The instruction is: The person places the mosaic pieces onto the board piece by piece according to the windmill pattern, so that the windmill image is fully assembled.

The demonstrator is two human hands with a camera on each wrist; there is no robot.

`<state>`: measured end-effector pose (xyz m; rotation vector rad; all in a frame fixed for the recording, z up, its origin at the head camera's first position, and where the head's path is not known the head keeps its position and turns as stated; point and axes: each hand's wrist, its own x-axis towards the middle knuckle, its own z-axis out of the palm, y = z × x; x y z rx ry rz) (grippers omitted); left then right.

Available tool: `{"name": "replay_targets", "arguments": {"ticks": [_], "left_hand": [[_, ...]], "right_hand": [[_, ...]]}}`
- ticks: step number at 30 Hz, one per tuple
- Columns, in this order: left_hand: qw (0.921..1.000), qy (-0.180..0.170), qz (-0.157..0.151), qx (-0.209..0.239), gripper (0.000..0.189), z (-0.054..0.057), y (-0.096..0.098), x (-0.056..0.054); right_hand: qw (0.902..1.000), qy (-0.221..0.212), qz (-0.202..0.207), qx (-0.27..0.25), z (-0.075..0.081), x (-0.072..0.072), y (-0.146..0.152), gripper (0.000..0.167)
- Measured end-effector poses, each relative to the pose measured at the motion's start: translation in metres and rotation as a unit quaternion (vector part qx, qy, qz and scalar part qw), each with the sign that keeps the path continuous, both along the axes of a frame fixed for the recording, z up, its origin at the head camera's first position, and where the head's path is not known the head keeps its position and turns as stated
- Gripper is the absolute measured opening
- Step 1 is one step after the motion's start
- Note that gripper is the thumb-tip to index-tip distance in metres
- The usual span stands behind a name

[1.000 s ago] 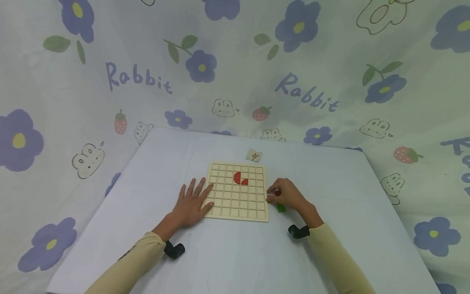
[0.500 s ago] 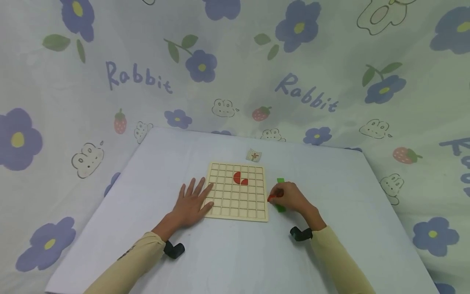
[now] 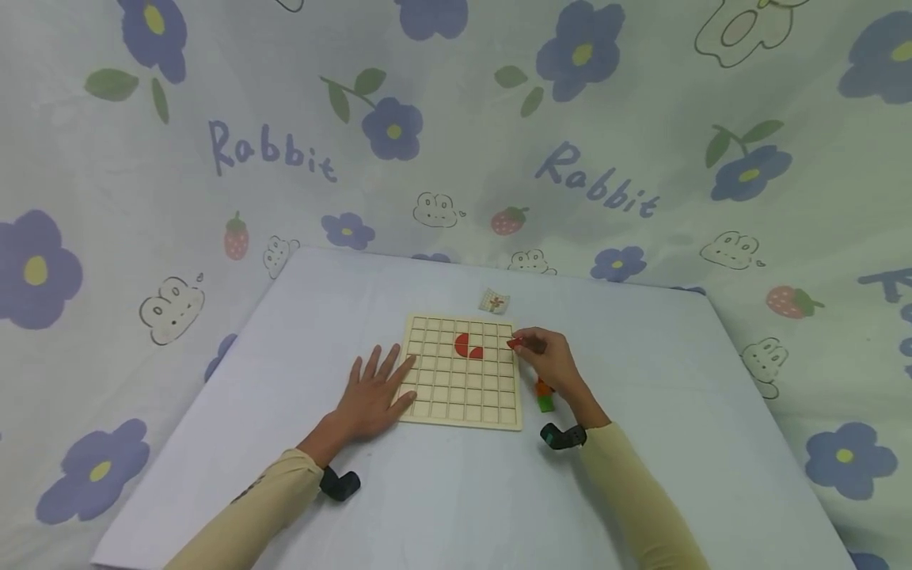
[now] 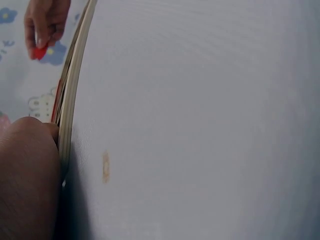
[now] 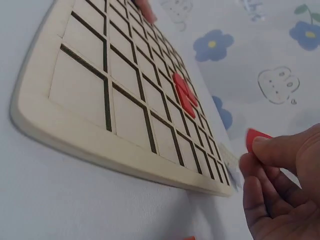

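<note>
A square wooden grid board lies on the white table. Red quarter-circle tiles sit in neighbouring cells towards its far side; they stand out in the right wrist view as red tiles. My left hand rests flat with fingers spread, its fingertips at the board's left edge. Thumb and forefinger of my right hand pinch a red tile with a curved edge, close over the board's far right side. The other fingers are loosely curled beneath.
Right of the board lie an orange piece and a green piece, partly hidden by my right hand. A small patterned card lies beyond the far edge. Black wrist devices stick out below both hands. A printed cloth hangs behind the table.
My right hand picked at the pieces beside the board, then moved away from me and slightly left with the red tile, reaching the board's far right side. My left hand stays put.
</note>
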<state>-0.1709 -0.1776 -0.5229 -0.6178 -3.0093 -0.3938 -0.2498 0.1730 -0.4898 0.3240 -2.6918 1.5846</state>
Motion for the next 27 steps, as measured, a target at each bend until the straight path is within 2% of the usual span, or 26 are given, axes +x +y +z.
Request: {"name": "replay_targets", "arguments": {"ticks": [3,7,10,14,16,20,24,27], "left_hand": [[1.0,-0.003,0.0,0.001,0.066,-0.001,0.001,0.0],[1.0,0.001,-0.001,0.003,0.065,0.001,0.001,0.001],[1.0,0.004,0.0,-0.001,0.065,0.003,0.001,0.001],[1.0,0.0,0.002,-0.004,0.065,0.004,0.001,0.001],[1.0,0.0,0.002,-0.004,0.066,0.003,0.001,0.001],[1.0,-0.001,0.001,-0.003,0.066,0.003,0.001,0.001],[1.0,-0.002,0.002,-0.003,0.065,0.005,0.002,0.002],[1.0,-0.002,0.002,-0.004,0.065,0.006,0.002,0.002]], "right_hand": [[0.9998,-0.009,-0.007,-0.014,0.0,-0.002,-0.007,0.019],[0.9993,-0.011,0.01,-0.034,0.0,-0.004,-0.013,0.013],[0.9974,-0.023,0.023,-0.064,0.002,-0.005,-0.018,0.019],[0.9949,-0.038,0.009,-0.093,0.0,-0.007,-0.022,0.032],[0.9959,-0.034,-0.006,-0.084,-0.002,-0.008,-0.025,0.034],[0.9992,-0.022,-0.021,-0.026,-0.004,-0.01,-0.029,0.022],[0.9993,-0.003,0.005,0.038,-0.005,-0.013,-0.035,0.012],[0.9962,0.03,0.02,0.079,-0.006,-0.014,-0.04,0.01]]}}
